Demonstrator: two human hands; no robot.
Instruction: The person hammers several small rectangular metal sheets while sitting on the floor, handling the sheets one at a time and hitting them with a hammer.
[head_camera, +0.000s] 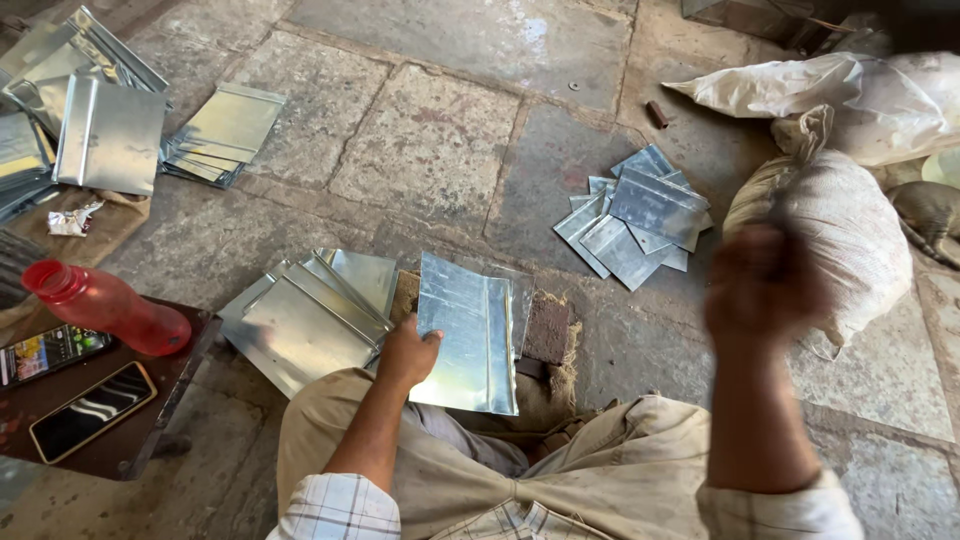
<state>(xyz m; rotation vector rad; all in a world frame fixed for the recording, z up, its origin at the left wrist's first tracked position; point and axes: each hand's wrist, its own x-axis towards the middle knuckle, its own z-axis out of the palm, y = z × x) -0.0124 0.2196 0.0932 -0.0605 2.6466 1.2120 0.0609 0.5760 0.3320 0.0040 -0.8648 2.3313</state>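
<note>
On a worn stone floor (430, 150), the person's left hand (405, 352) is pinning a folded tin sheet (465, 335) steady, while the raised right hand (765, 285) is blurring, its grip unreadable.

Two phones (90, 410) with lit screens lie beside a red bottle (105, 308)

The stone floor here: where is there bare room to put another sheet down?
Most open: the stone floor between the far-left sheet stacks and the scattered pile. A slab lies bare beside the sack. Crowded: around the left hand holding the folded sheet, and the tray with red bottle and phones.
</note>
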